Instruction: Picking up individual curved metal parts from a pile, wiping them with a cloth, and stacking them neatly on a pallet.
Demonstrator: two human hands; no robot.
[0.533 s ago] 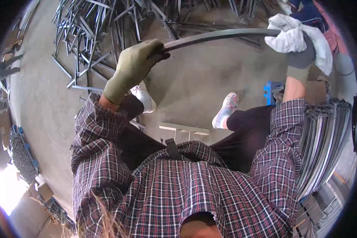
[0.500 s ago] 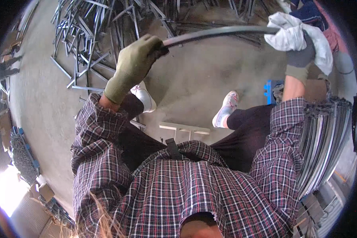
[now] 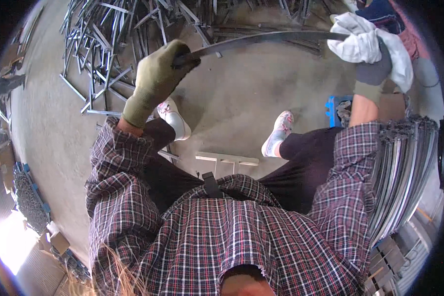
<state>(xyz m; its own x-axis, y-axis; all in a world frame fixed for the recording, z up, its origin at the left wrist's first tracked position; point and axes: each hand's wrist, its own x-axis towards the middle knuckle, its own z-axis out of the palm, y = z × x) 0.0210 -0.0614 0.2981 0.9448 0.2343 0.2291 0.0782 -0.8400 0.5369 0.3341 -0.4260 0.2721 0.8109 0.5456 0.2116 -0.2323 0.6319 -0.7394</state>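
A long dark metal bar (image 3: 271,38) spans the space in front of me, looking bowed in this lens. At its left end, my left hand (image 3: 158,74), in an olive glove with a dark palm, is closed round it. My right hand (image 3: 375,71), in a grey and olive glove, grips a bunched white cloth (image 3: 355,40) at the bar's right end. The cloth wraps that end, hiding the fingertips and the contact with the metal. One loose fold of cloth hangs down beside the wrist.
Loose metal bars (image 3: 101,44) lie tangled on the floor at the far left. A tall stack of long bars (image 3: 404,172) stands at my right, near a blue crate (image 3: 332,112). A pale wooden stool (image 3: 227,158) is between my legs. Someone's dark clothing (image 3: 382,17) shows at the far right.
My left hand has shifted slightly left and its wrist has turned. The bar has turned too, now looking darker. My right hand and the cloth have barely moved.
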